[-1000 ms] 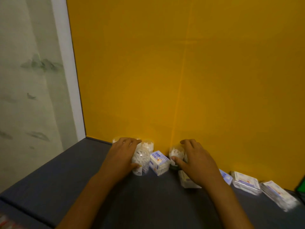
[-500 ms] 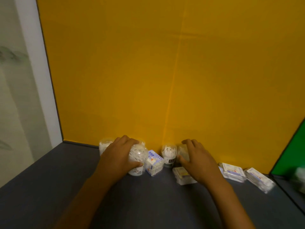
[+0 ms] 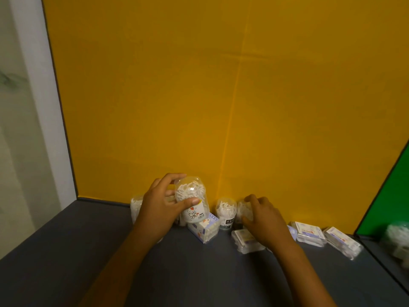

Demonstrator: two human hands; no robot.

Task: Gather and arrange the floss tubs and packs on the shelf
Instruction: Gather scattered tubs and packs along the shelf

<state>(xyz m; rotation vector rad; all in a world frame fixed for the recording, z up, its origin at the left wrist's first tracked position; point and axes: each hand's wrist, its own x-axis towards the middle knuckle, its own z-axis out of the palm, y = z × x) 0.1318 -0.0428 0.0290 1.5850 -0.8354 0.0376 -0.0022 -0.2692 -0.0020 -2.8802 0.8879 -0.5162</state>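
My left hand [image 3: 162, 209] has its grip closed round a clear domed floss tub [image 3: 192, 202] with a cartoon label, thumb across its front and fingers curled over the top; the tub sits higher than its neighbours, though I cannot tell whether its base clears the grey shelf [image 3: 66, 251]. At nine o'clock of that hand, half hidden behind it, another tub [image 3: 136, 207] stands against the yellow back wall [image 3: 221, 96]. At five o'clock of the held tub a small blue-and-white box [image 3: 204, 228] lies tilted on the shelf, just beside it. At three o'clock a smaller tub with a dark band [image 3: 226, 212] stands upright. My right hand [image 3: 264, 220] curls its grip round the next tub [image 3: 244, 210], thumb low on the front, fingers over the far side. Under that wrist, at six o'clock, lies a flat clear pack [image 3: 244, 239]. Two more flat packs [image 3: 308, 233] [image 3: 342, 241] lie at three o'clock, near the green panel [image 3: 389, 196].
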